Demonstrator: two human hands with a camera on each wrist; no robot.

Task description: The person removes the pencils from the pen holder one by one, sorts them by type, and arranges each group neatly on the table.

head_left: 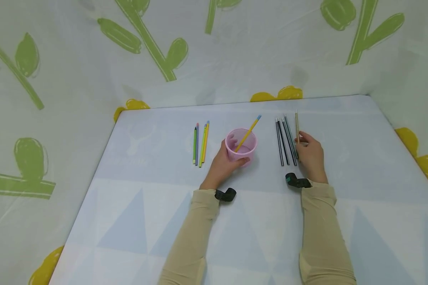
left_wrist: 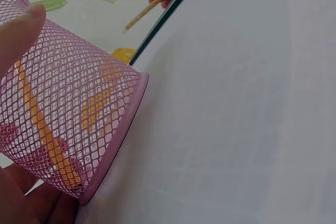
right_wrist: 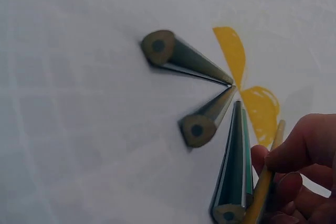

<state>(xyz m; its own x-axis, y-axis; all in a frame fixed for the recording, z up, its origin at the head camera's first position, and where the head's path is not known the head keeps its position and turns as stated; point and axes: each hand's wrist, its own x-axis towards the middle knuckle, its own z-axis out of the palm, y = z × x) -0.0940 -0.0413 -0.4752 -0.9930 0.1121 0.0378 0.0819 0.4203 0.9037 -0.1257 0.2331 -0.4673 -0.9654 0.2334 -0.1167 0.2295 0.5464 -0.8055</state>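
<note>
My left hand (head_left: 222,166) grips a pink mesh pencil cup (left_wrist: 68,87) from its near left side, thumb across the front wall. Inside leans a yellow pencil (head_left: 249,132), its blue end above the rim. Over on the right, my right hand (head_left: 311,153) pinches a gold-coloured pencil (head_left: 297,122) between thumb and fingers near its lower part. Beside that hand lie several dark pencils (head_left: 279,142), roughly side by side; the right wrist view shows their flat, unsharpened ends (right_wrist: 197,130). The gold pencil overlaps the nearest of them in that view.
Left of the cup lies a group of coloured pencils: a green one (head_left: 194,145), a blue one, a lime one and a yellow one. A pale cloth with blue triangles covers the table (head_left: 128,158). Behind hangs a white curtain (head_left: 253,51) with green leaf prints.
</note>
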